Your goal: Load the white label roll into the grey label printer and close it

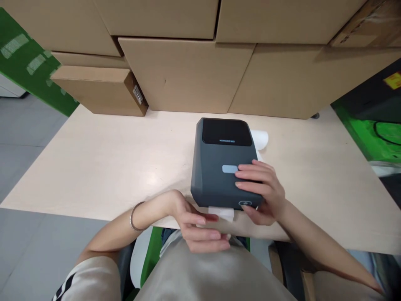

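A dark grey label printer (213,167) stands on the table near its front edge, with a glossy black window and a light blue tab on top. My right hand (265,190) grips its front right corner. The fingers lie over the top near the tab, and the thumb is at the oval button (245,203) on the front. A strip of white label paper (222,212) sticks out below the printer's front. My left hand (200,225) is beside that strip, palm turned inward and fingers apart, holding nothing I can see. Whether a fingertip touches the paper I cannot tell.
A white paper roll (260,139) lies behind the printer's right side. Large stacked cardboard boxes (188,75) line the back of the pale wooden table (94,167). A flat cardboard box (100,92) stands at the back left. Green material with a black cable (384,136) is at the right.
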A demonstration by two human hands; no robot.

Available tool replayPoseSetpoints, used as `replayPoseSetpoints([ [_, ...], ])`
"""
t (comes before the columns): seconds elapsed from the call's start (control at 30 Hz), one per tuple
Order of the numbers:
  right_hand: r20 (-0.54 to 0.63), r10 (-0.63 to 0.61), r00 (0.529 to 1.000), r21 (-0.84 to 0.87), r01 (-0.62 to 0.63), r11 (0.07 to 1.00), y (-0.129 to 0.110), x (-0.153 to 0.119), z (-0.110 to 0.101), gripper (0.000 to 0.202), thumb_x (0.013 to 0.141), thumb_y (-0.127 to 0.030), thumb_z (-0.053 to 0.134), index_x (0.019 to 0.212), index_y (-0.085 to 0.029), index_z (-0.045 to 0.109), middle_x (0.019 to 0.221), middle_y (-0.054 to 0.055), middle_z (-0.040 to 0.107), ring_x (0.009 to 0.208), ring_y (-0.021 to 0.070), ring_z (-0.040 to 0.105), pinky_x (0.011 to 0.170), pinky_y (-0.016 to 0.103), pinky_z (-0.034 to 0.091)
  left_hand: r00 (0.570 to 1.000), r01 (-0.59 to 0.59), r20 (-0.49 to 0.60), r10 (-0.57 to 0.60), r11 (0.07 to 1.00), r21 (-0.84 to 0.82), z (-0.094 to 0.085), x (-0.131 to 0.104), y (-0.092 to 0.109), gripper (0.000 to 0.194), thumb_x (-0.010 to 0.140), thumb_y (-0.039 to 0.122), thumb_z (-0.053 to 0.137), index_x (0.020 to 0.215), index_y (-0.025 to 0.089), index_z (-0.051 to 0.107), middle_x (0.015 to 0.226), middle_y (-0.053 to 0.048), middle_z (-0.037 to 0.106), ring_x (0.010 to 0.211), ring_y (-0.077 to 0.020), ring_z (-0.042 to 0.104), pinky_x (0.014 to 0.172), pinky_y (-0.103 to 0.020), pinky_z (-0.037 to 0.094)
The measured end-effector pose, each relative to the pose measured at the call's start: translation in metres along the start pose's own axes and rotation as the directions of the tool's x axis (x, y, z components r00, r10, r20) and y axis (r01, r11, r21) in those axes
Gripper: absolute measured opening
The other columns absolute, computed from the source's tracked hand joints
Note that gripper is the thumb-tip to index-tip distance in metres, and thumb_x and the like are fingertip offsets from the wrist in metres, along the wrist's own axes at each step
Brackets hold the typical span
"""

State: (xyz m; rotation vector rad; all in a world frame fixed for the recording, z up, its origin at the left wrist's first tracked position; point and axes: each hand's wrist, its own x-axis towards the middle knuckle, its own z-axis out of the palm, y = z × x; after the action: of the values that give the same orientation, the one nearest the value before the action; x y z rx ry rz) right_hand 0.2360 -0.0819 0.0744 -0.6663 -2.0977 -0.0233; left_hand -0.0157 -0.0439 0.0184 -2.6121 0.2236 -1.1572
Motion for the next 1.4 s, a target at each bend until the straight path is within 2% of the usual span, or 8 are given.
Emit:
replayPoseSetpoints([
  [0.1, 0.013, -0.02, 1.0, -0.022, 0.021, 1.0, -0.002, -0.014, 0.009, 0.033, 0.084, -0.028, 0.059, 0.116, -0.021, 0.063, 0.112, 0.006, 0.072, 0.113, 0.0228, 0.069, 0.105, 0.043, 0.051, 0.947, 0.006, -0.309, 0.092, 0.953, 0.303, -0.004, 0.006, 0.004, 0.037, 0.086, 0.041, 0.072, 0.117, 0.057, 0.06, 0.142, 0.022, 0.059, 0.141, -0.0141, 0.052, 0.12, -0.027, 0.051],
  [0.17, 0.019, -0.02, 1.0, -0.022, 0.021, 1.0, -0.004, -0.019, 0.012, 0.034, 0.082, -0.025, 0.06, 0.115, -0.02, 0.063, 0.112, 0.007, 0.072, 0.113, 0.0231, 0.069, 0.107, 0.043, 0.049, 0.874, 0.014, -0.469, 0.125, 0.959, 0.283, -0.007, 0.01, 0.003, 0.018, 0.088, 0.046, 0.066, 0.107, 0.046, 0.066, 0.136, 0.013, 0.064, 0.136, -0.0187, 0.056, 0.123, -0.037, 0.049],
  [0.23, 0.018, -0.005, 1.0, -0.018, 0.005, 1.0, -0.005, -0.021, 0.013, 0.037, 0.081, -0.025, 0.059, 0.118, -0.021, 0.062, 0.113, 0.007, 0.072, 0.114, 0.0234, 0.069, 0.107, 0.044, 0.049, 0.9, 0.045, -0.435, 0.025, 0.988, 0.15, -0.011, 0.012, -0.002, 0.018, 0.091, 0.049, 0.058, 0.097, 0.036, 0.069, 0.124, 0.004, 0.071, 0.129, -0.0221, 0.062, 0.121, -0.042, 0.05],
  [0.3, 0.015, 0.008, 1.0, -0.021, -0.007, 1.0, -0.005, -0.023, 0.014, 0.039, 0.083, -0.028, 0.058, 0.122, -0.024, 0.062, 0.114, 0.006, 0.072, 0.113, 0.0236, 0.069, 0.106, 0.045, 0.05, 0.94, 0.157, -0.317, -0.131, 0.986, 0.059, -0.016, 0.012, -0.009, 0.036, 0.096, 0.051, 0.043, 0.094, 0.028, 0.071, 0.114, -0.003, 0.075, 0.128, -0.0224, 0.064, 0.12, -0.041, 0.05],
  [0.43, -0.004, -0.014, 1.0, -0.028, 0.014, 1.0, -0.004, -0.027, 0.017, 0.039, 0.088, -0.03, 0.052, 0.126, -0.026, 0.062, 0.114, 0.006, 0.073, 0.115, 0.0243, 0.068, 0.104, 0.046, 0.051, 0.941, 0.31, -0.139, -0.309, 0.951, -0.016, -0.026, 0.008, -0.019, 0.047, 0.099, 0.049, 0.033, 0.107, 0.022, 0.072, 0.109, -0.006, 0.078, 0.124, -0.0199, 0.068, 0.109, -0.037, 0.058],
  [0.67, -0.066, -0.015, 0.998, 0.029, 0.017, 0.999, -0.004, -0.034, 0.026, 0.039, 0.096, -0.028, 0.042, 0.127, -0.02, 0.065, 0.111, 0.007, 0.074, 0.115, 0.0225, 0.068, 0.111, 0.043, 0.045, 0.932, 0.327, -0.146, -0.331, 0.944, -0.051, -0.022, 0.006, -0.016, 0.029, 0.091, 0.04, 0.05, 0.1, 0.025, 0.072, 0.095, -0.002, 0.078, 0.104, -0.0198, 0.075, 0.093, -0.037, 0.066],
  [1.07, -0.133, -0.031, 0.991, 0.042, 0.037, 0.998, 0.0, -0.04, 0.034, 0.038, 0.097, -0.027, 0.04, 0.121, -0.022, 0.069, 0.104, 0.003, 0.076, 0.107, 0.0183, 0.07, 0.115, 0.039, 0.045, 0.919, 0.322, -0.221, -0.327, 0.945, -0.061, -0.012, 0.003, -0.012, 0.021, 0.079, 0.031, 0.059, 0.094, 0.025, 0.072, 0.096, -0.003, 0.075, 0.109, -0.0202, 0.069, 0.096, -0.035, 0.064],
  [1.4, -0.081, -0.096, 0.992, -0.112, 0.087, 0.99, 0.004, -0.038, 0.026, 0.039, 0.093, -0.04, 0.052, 0.126, -0.022, 0.062, 0.117, 0.008, 0.074, 0.118, 0.0233, 0.067, 0.096, 0.042, 0.057, 0.943, 0.322, -0.102, -0.318, 0.946, 0.032, -0.012, 0.012, -0.013, 0.044, 0.086, 0.046, 0.057, 0.125, 0.028, 0.068, 0.13, 0.002, 0.075, 0.114, -0.0203, 0.061, 0.113, -0.035, 0.048],
])
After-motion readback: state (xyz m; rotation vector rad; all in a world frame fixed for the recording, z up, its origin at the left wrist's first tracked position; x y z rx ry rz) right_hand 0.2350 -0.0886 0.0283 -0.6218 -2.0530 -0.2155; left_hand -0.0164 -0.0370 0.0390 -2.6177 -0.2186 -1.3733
